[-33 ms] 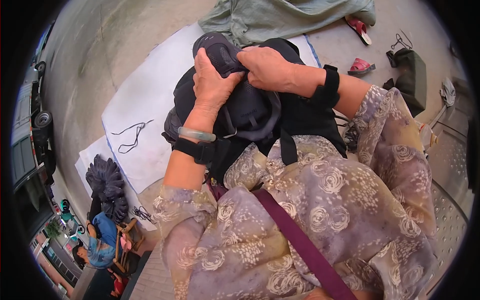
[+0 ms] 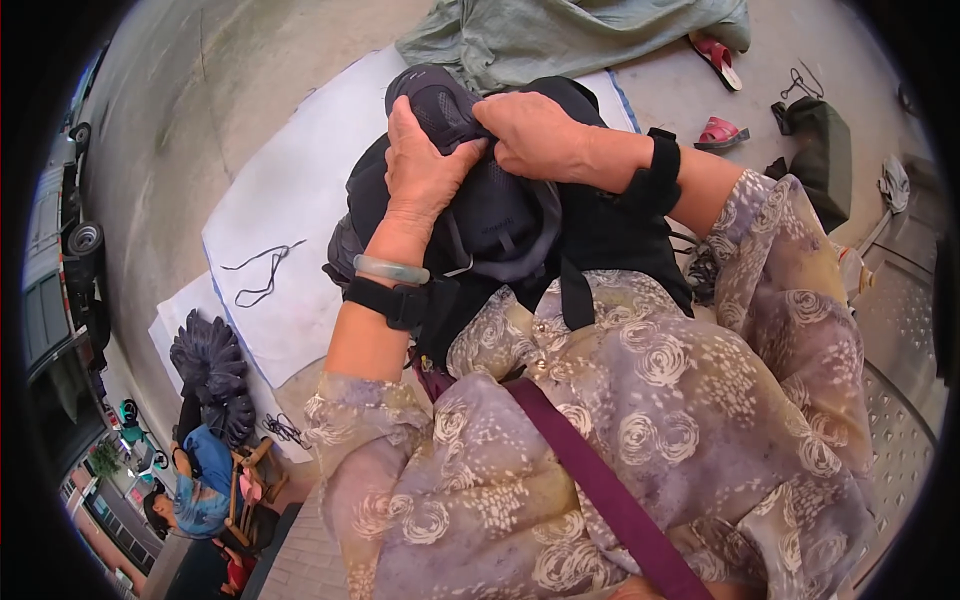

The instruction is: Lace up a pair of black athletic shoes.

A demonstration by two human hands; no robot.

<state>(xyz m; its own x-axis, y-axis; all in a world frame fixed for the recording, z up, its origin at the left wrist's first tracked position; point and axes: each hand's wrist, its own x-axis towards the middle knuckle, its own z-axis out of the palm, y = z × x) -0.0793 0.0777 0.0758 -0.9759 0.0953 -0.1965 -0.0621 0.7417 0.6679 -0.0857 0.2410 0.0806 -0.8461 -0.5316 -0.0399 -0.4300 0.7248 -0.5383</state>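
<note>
My left hand (image 2: 420, 165) grips the near left edge of a dark grey mesh piece that looks like a shoe upper (image 2: 432, 100), its rounded end pointing away from me. Its thumb reaches across toward my right hand (image 2: 530, 135), whose fingers pinch the right edge of the same piece. Both hands are closed, and the fingertips beneath are hidden. Below them, a similar dark piece with grey bands and small lettering (image 2: 498, 222) lies over black cloth (image 2: 620, 245) on my lap. Whether the two dark pieces are joined cannot be made out.
A white sheet (image 2: 275, 190) covers the ground ahead, with a black cord (image 2: 265, 275) on it. Grey-green cloth (image 2: 560, 40) lies beyond. Red sandals (image 2: 720, 130) and a dark bag (image 2: 822, 160) are at right. Stacked dark pieces (image 2: 212, 370) and a seated person (image 2: 205, 480) are at left.
</note>
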